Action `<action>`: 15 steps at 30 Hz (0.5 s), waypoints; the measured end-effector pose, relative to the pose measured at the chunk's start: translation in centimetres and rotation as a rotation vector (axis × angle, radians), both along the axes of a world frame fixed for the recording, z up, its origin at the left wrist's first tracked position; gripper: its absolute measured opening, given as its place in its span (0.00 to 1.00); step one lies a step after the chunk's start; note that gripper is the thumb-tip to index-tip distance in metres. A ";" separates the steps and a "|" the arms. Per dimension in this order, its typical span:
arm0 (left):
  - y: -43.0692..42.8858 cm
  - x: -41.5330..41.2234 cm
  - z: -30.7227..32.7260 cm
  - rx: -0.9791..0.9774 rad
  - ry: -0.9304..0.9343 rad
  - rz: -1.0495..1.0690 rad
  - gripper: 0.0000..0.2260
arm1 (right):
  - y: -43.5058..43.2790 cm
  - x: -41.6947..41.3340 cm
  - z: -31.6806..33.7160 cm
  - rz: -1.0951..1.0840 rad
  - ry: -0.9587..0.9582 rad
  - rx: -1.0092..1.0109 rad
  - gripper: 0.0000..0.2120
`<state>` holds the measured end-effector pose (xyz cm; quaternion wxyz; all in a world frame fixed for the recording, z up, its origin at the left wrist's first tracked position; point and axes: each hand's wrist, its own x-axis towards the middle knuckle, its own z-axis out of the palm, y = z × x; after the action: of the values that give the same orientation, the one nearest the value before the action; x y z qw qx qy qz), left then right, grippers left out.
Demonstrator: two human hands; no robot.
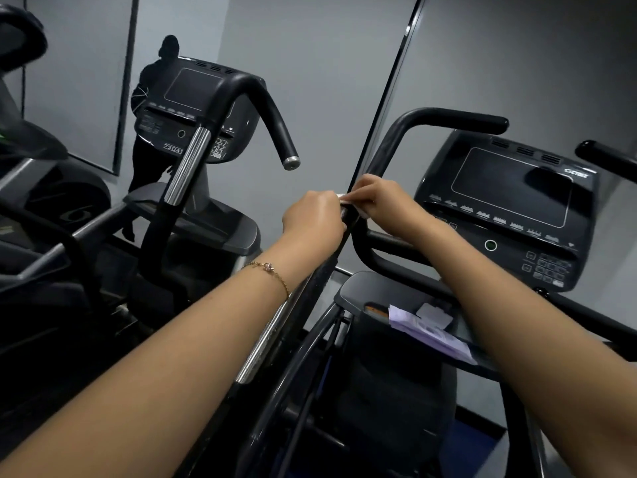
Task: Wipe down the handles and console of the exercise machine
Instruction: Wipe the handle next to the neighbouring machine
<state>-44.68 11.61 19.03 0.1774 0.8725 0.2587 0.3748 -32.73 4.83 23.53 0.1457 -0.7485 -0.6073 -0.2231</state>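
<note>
A black handle with a chrome grip section rises from the bottom middle toward the centre. My left hand, with a thin gold bracelet on the wrist, is wrapped around the handle's upper end. My right hand meets it there and pinches a small white wipe against the handle's tip. The wipe is mostly hidden between my fingers. The dark console with its screen and keypad stands to the right of my hands, untouched.
A tray under the console holds a purple wipe packet. A second console with a curved black handle stands at the left. A thin dark strip runs diagonally up the grey wall. More machine frames crowd the left edge.
</note>
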 end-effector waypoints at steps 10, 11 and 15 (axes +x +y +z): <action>0.2 -2.9 -2.3 -0.187 -0.002 -0.089 0.12 | -1.0 -2.1 -0.5 -0.003 -0.065 -0.049 0.12; 0.0 -3.1 -2.4 -0.190 0.003 -0.086 0.12 | -0.7 -2.0 -0.4 -0.025 -0.064 -0.043 0.12; -0.8 -4.0 -3.3 -0.175 0.049 -0.059 0.11 | -0.4 -2.7 -1.0 -0.078 -0.156 -0.045 0.13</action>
<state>-48.67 10.77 15.71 0.2573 0.8697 0.2690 0.3240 -35.48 4.47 22.53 0.0723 -0.7550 -0.5921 -0.2723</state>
